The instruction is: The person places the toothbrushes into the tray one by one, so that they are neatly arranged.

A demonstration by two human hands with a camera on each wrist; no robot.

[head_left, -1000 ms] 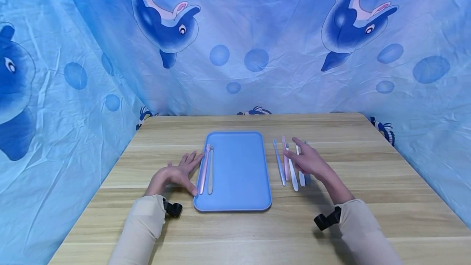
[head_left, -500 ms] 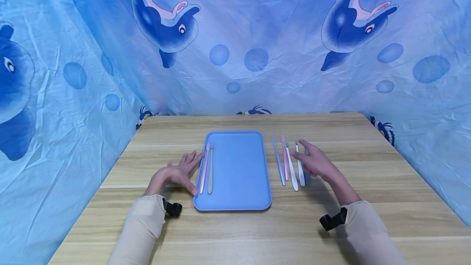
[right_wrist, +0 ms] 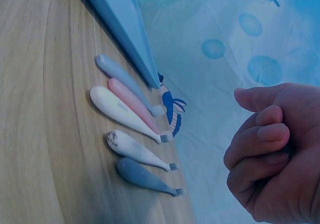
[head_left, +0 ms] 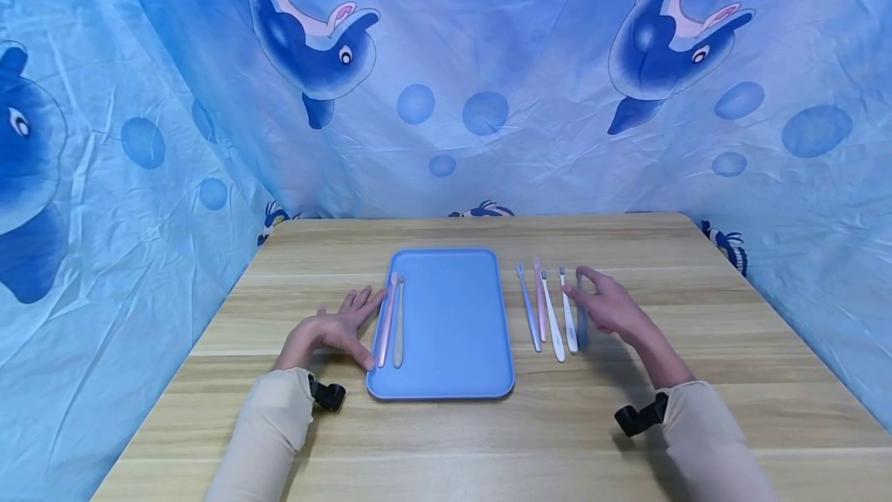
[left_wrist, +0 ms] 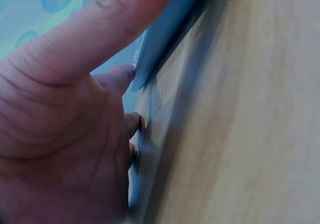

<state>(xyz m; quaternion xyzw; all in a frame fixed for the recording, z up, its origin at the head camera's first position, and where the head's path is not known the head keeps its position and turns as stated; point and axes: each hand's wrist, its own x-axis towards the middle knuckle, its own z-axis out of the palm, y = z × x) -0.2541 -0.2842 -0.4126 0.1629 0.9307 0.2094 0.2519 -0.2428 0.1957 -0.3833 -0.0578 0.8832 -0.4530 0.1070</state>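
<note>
My left hand (head_left: 337,329) rests at the left edge of a blue tray (head_left: 456,316), fingers spread, thumb and fingertips against the rim. In the tray lie a pink toothbrush (head_left: 386,324) and a grey toothbrush (head_left: 399,328), side by side. My right hand (head_left: 612,308) hovers over a dark blue toothbrush (right_wrist: 145,176), thumb and index finger extended and apart, the other fingers curled, nothing held. Left of it lie a speckled white toothbrush (right_wrist: 137,148), a white toothbrush (head_left: 554,324), a pink toothbrush (head_left: 540,308) and a light blue toothbrush (head_left: 530,312). The hand partly covers the dark blue one.
The wooden table (head_left: 446,448) bears the tray at its middle, with the row of toothbrushes to the right. Blue curtains with dolphin prints (head_left: 446,60) hang behind the table and at its sides. Black wrist cameras (head_left: 641,414) sit on both sleeves.
My right hand has moved to the right across the toothbrushes, from above the white ones to the dark blue one, uncovering the others. The left hand and tray have stayed put.
</note>
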